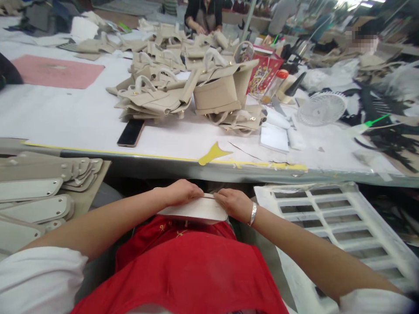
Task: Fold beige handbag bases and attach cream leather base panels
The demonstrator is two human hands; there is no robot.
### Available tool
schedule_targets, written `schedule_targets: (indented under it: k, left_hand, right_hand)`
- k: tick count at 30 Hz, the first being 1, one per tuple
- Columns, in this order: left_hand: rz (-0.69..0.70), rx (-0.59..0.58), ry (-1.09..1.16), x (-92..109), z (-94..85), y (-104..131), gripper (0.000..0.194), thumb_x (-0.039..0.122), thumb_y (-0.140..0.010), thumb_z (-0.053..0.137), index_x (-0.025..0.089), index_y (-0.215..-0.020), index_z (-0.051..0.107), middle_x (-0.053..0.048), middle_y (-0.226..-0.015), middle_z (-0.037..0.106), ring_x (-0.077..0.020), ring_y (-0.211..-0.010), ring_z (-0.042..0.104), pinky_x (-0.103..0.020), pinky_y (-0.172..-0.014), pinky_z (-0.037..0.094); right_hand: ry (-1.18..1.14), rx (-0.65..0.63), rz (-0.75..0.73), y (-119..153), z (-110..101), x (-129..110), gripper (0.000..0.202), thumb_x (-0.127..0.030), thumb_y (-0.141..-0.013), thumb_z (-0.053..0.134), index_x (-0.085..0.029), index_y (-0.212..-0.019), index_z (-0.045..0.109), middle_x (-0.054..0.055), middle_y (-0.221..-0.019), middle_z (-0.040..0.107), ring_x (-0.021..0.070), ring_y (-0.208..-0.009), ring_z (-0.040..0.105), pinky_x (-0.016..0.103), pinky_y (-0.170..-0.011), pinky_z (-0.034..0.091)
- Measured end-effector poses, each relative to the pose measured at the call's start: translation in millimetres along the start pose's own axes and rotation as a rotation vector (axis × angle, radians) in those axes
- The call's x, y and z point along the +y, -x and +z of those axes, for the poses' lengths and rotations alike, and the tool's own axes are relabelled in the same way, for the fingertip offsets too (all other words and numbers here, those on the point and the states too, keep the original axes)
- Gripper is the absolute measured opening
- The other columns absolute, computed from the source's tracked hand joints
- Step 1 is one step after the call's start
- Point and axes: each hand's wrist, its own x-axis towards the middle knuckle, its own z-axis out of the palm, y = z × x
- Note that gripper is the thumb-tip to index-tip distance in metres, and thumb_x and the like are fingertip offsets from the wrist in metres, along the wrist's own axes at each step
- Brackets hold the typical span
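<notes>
A pale cream leather-like panel (196,210) with rounded corners rests on my lap against the red apron (209,261). My left hand (185,192) grips its far edge left of the middle, fingers curled over it. Close beside it, my right hand (234,203) pinches the same edge at the right, a silver bracelet on the wrist. Both sets of fingertips are partly hidden behind the panel. On the left lie stacks of similar cream pieces (29,190) with small metal eyelets.
The white worktable (88,117) has a yellow-taped front edge. On it are beige bag parts (153,98), a phone (131,133), a yellow piece (214,153), a pink sheet (59,72) and a small fan (322,108). A white slatted rack (330,222) stands right. A person (204,17) works opposite.
</notes>
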Motion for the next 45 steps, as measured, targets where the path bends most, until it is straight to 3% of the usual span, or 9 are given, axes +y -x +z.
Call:
schedule_targets:
  k: [3,6,10,13,19,26,37,41,45]
  left_hand:
    - [0.023,0.0,0.045,1.2,-2.5,-0.1,0.012,0.023,-0.068,0.058,0.022,-0.077,0.067,-0.002,-0.084,0.068,-0.0204,-0.088,0.06,-0.022,-0.075,0.042]
    - [0.041,0.002,0.071,1.3,-5.0,0.1,0.013,0.026,-0.069,0.058,0.022,-0.078,0.066,-0.002,-0.085,0.067,-0.0204,-0.087,0.059,-0.022,-0.075,0.042]
    - [0.045,-0.046,0.051,0.7,-6.9,-1.2,0.016,0.029,-0.07,0.057,0.023,-0.082,0.065,-0.003,-0.088,0.067,-0.0204,-0.087,0.059,-0.022,-0.074,0.042]
    - [0.03,-0.069,0.041,-0.8,-7.9,-2.1,0.017,0.03,-0.071,0.057,0.022,-0.083,0.066,-0.003,-0.09,0.067,-0.02,-0.086,0.059,-0.021,-0.074,0.041]
    - [-0.023,-0.068,0.196,-12.4,-24.9,10.8,0.016,0.032,-0.068,0.061,0.024,-0.08,0.067,-0.001,-0.092,0.068,-0.0203,-0.089,0.059,-0.021,-0.077,0.041]
    - [0.015,-0.189,0.103,-22.8,-47.2,32.4,0.023,0.021,-0.072,0.057,0.024,-0.09,0.069,-0.001,-0.107,0.065,-0.021,-0.098,0.059,-0.024,-0.089,0.039]
    - [0.04,-0.052,-0.084,-55.4,-71.1,87.1,0.027,0.021,-0.077,0.054,0.024,-0.101,0.067,-0.004,-0.11,0.063,-0.0194,-0.1,0.059,-0.025,-0.089,0.044]
    - [0.091,-0.076,-0.256,-60.8,-73.1,98.3,0.032,0.019,-0.082,0.048,0.026,-0.11,0.063,-0.004,-0.115,0.061,-0.0183,-0.102,0.058,-0.023,-0.087,0.043]
    - [0.084,-0.074,-0.42,-56.2,-67.3,98.7,0.035,0.014,-0.08,0.047,0.024,-0.11,0.061,-0.005,-0.113,0.061,-0.018,-0.098,0.059,-0.023,-0.086,0.044]
  right_hand:
    - [-0.042,-0.033,-0.036,-4.3,-12.2,3.1,0.029,-0.026,-0.091,0.035,-0.014,-0.093,0.062,0.008,-0.08,0.059,0.0149,-0.07,0.049,0.027,-0.064,0.033]
    - [-0.258,-0.096,0.066,-19.2,-21.2,14.3,0.032,-0.029,-0.089,0.038,-0.014,-0.072,0.061,0.006,-0.075,0.057,0.0132,-0.07,0.049,0.025,-0.064,0.033]
    - [-0.724,-0.386,0.266,-47.9,-16.7,37.9,0.024,-0.035,-0.078,0.054,-0.014,-0.066,0.055,-0.001,-0.061,0.052,0.0087,-0.057,0.043,0.021,-0.054,0.032]
    - [-0.944,-0.577,0.217,-63.5,-4.7,51.4,0.026,-0.038,-0.071,0.061,-0.015,-0.065,0.049,-0.006,-0.054,0.044,0.0064,-0.051,0.038,0.019,-0.049,0.03]
    - [-1.109,-0.703,0.157,-79.3,9.7,54.5,0.041,-0.052,-0.068,0.062,-0.016,-0.065,0.045,-0.009,-0.052,0.037,0.0043,-0.047,0.031,0.018,-0.044,0.024]
    - [-1.092,-0.755,0.088,-114.3,8.1,34.8,0.043,-0.054,-0.068,0.062,-0.016,-0.065,0.044,-0.009,-0.05,0.032,0.0042,-0.046,0.027,0.019,-0.044,0.019]
    - [-1.007,-0.697,-0.083,-175.1,13.5,-4.8,0.038,-0.049,-0.069,0.061,-0.015,-0.064,0.045,-0.008,-0.055,0.036,0.0056,-0.053,0.031,0.019,-0.05,0.026]
    - [-0.9,-0.616,-0.151,-203.4,13.5,-27.9,0.033,-0.042,-0.07,0.061,-0.015,-0.061,0.044,-0.007,-0.055,0.036,0.0057,-0.054,0.031,0.02,-0.051,0.026]
    - [-0.692,-0.549,-0.147,-201.2,0.5,-34.3,0.025,-0.033,-0.07,0.061,-0.016,-0.061,0.045,-0.007,-0.055,0.038,0.0066,-0.054,0.033,0.021,-0.052,0.024]
